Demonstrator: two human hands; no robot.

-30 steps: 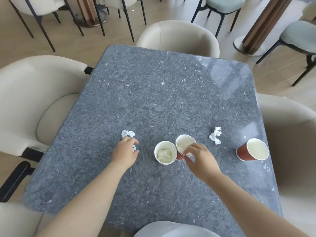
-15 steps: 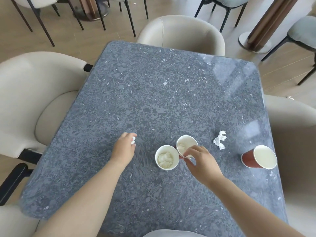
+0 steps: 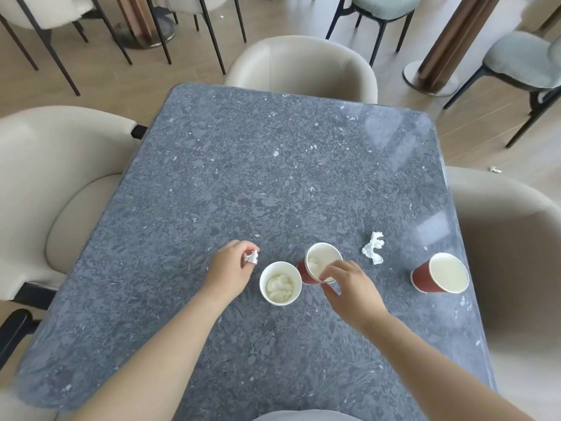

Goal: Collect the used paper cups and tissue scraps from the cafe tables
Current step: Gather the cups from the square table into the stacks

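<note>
The bench [image 3: 273, 177] is smooth, speckled grey stone. My left hand [image 3: 232, 273] curls shut around a crumpled white tissue scrap [image 3: 251, 257]. My right hand [image 3: 349, 287] pinches the rim of a tilted red paper cup [image 3: 318, 264]. Another scrap [image 3: 373, 252] lies nearby.

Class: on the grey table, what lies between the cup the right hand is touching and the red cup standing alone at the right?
In the head view, one crumpled tissue scrap lies between the touched cup and the lone cup.

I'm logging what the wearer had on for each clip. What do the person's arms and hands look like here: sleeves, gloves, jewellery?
Both forearms are bare to the frame's bottom edge, with no sleeves showing. The left hand and right hand wear no gloves, and no rings, watch or bracelet can be seen.
</note>
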